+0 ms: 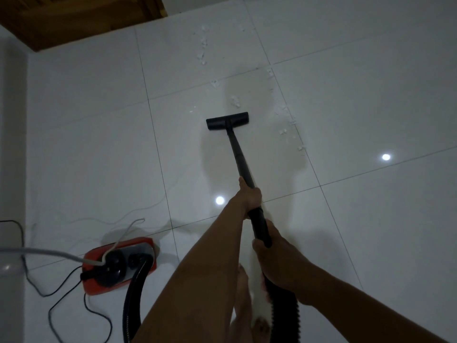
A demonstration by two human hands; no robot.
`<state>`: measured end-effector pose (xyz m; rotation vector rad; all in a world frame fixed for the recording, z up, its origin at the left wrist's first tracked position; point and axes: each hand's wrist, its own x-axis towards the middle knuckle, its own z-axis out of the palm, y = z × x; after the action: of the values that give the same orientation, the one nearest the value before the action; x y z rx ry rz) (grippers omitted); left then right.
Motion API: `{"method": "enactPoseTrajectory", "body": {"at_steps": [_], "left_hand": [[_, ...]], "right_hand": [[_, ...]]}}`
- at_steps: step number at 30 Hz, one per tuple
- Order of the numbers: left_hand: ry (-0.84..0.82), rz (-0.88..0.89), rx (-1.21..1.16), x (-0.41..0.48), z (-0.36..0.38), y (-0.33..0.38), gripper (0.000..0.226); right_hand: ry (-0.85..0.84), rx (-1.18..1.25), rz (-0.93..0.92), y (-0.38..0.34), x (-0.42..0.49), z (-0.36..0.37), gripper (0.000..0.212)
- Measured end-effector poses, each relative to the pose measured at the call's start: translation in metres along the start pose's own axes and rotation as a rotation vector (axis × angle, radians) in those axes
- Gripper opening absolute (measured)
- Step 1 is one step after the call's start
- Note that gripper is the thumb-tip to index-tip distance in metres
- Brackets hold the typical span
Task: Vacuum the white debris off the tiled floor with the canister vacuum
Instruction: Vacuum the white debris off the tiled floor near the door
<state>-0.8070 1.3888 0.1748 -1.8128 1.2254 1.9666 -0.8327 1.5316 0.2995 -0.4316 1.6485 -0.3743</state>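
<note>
A black vacuum wand (238,154) runs from my hands forward to a flat black floor head (227,120) lying on the white tiled floor (371,100). My left hand (249,195) grips the wand higher up, and my right hand (277,258) grips the handle end where the ribbed hose (284,315) starts. White debris (235,101) lies just beyond the head, with more scraps in a trail further away (203,49) and along the grout line to the right (289,125). The red canister (121,266) sits on the floor at lower left.
A dark wooden door (74,18) stands at the top left. A white wall edge (12,144) runs down the left side. Black power cord (57,308) and a white cable (123,233) loop over the floor around the canister. My bare foot (243,318) shows below my arms.
</note>
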Motion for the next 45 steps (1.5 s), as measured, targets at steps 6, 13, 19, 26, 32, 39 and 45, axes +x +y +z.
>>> {"method": "enactPoseTrajectory", "body": {"at_steps": [6,13,19,26,32,39,45], "left_hand": [[0.015,-0.006,-0.028,0.019,-0.002,0.023,0.075],[0.045,0.003,-0.098,0.045,-0.007,0.064,0.072],[0.051,-0.008,-0.110,0.053,-0.008,0.084,0.074],[0.060,-0.005,-0.077,0.046,-0.011,0.079,0.075],[0.051,0.017,-0.042,0.027,-0.011,0.057,0.077],[0.044,0.036,-0.039,-0.009,-0.014,0.000,0.080],[0.057,0.039,-0.009,-0.032,-0.017,-0.052,0.078]], "right_hand": [[0.018,-0.088,-0.049,-0.012,0.028,-0.017,0.055],[-0.003,-0.147,-0.053,-0.041,0.055,-0.051,0.059],[-0.036,-0.149,-0.061,-0.060,0.057,-0.069,0.058],[-0.047,-0.096,-0.045,-0.059,0.050,-0.061,0.057],[-0.006,-0.127,-0.049,-0.045,0.036,-0.040,0.058],[0.000,-0.079,-0.055,-0.014,-0.004,0.006,0.053],[-0.047,0.056,-0.006,0.021,-0.027,0.047,0.054]]}}
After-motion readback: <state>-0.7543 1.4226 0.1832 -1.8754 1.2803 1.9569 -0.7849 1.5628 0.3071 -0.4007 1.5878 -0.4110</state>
